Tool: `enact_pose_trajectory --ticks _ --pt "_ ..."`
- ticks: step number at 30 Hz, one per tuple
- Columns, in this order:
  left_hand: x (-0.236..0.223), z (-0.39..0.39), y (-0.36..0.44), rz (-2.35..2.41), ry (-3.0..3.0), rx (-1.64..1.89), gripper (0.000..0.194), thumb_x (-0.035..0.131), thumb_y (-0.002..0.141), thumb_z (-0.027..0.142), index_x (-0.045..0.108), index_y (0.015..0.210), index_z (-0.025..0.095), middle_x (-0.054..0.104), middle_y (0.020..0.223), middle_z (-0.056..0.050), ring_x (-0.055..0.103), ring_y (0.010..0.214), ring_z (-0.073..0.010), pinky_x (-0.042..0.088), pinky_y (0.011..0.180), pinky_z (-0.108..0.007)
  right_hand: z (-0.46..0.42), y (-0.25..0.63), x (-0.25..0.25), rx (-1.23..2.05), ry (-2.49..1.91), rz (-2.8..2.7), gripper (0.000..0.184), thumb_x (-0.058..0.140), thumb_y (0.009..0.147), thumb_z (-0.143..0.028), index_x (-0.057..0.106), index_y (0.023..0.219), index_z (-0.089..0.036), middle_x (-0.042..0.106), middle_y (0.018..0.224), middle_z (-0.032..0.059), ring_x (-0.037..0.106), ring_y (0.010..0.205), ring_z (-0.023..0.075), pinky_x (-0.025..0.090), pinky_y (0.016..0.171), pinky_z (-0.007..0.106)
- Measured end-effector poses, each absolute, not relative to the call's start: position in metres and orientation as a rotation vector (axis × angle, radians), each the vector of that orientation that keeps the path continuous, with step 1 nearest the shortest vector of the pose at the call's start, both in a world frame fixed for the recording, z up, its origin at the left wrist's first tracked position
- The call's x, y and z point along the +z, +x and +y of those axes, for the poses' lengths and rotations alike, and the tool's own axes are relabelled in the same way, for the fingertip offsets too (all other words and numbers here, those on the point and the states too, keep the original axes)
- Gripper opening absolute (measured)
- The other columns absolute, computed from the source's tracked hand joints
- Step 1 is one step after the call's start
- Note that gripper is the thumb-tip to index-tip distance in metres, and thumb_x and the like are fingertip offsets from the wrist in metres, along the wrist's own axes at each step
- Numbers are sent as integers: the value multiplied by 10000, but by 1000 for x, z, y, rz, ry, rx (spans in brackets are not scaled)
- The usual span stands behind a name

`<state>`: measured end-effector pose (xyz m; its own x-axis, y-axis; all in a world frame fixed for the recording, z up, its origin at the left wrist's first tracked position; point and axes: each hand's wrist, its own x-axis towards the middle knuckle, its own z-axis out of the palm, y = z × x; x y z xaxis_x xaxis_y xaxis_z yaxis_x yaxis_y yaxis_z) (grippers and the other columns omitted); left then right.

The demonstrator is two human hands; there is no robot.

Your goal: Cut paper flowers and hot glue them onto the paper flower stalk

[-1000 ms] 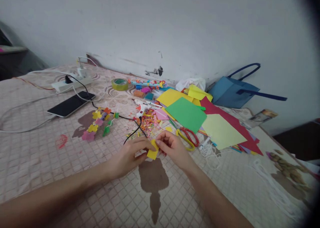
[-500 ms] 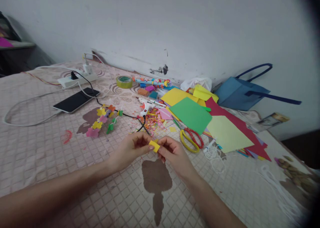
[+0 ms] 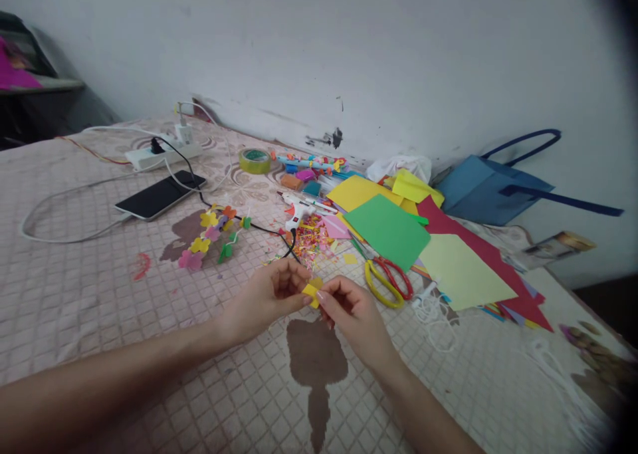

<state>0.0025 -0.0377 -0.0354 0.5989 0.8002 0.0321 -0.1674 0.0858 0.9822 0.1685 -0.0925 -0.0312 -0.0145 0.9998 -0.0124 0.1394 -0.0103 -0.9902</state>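
Observation:
Both of my hands meet over the patterned bedspread, pinching one small yellow foam piece between them. My left hand grips it from the left with thumb and fingers closed. My right hand pinches its right end. Most of the piece is covered by my fingertips. Yellow-and-red scissors lie just right of my right hand. A pile of coloured scraps lies just beyond my hands.
Further back lie a glue gun with a black cord, a foam flower garland, a phone, a power strip, a tape roll, stacked coloured sheets and a blue bag against the wall.
The yellow piece hung open as a flat square between my fingers; now it is squeezed small between both hands. The view has shifted slightly to the left.

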Motion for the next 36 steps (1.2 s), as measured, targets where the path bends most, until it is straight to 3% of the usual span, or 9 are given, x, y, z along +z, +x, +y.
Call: enact_pose_trajectory --ticks 3,8,13,18,24,31,36 --pt "-36 -40 1 649 1389 721 179 645 770 278 557 834 136 587 753 -2 554 680 -109 432 616 -240 -94 167 -31 1124 -1312 -1299 192 584 826 -359 560 736 -192 523 592 -35 469 502 91 391 472 211" --pt "-31 -41 1 733 1452 601 229 597 792 332 576 684 130 551 621 11 491 569 -96 381 540 -224 -94 165 -31 1123 -1296 -1294 181 594 821 -345 562 738 -187 533 608 -29 470 509 90 396 472 208" --pt "-30 -41 2 749 1448 609 226 610 773 333 564 677 134 564 620 10 484 557 -92 368 525 -216 -93 165 -34 1169 -1263 -1267 194 599 823 -364 571 757 -183 537 614 -27 479 515 90 405 477 204" --pt "-30 -40 -1 766 1476 573 254 580 799 345 557 664 131 558 593 9 487 551 -94 359 519 -216 -93 167 -35 1229 -1183 -1231 329 444 905 -436 566 743 -177 533 583 -18 489 506 97 398 467 210" --pt "-29 -42 -2 763 1477 546 254 580 802 354 577 686 128 561 606 6 500 569 -100 382 536 -218 -95 168 -31 1176 -1306 -1304 235 577 839 -374 562 726 -169 525 588 -34 461 491 79 374 462 197" --pt "-32 -44 1 761 1493 523 210 617 768 347 611 770 137 578 674 6 524 609 -113 406 551 -218 -97 165 -33 1134 -1352 -1279 226 563 842 -351 527 705 -176 496 574 -49 427 469 72 349 439 195" --pt "-32 -43 1 740 1433 502 220 632 759 334 579 671 139 557 594 20 505 550 -99 390 517 -205 -97 164 -37 1162 -1328 -1257 235 571 841 -349 524 691 -174 473 548 -57 413 462 67 335 433 187"
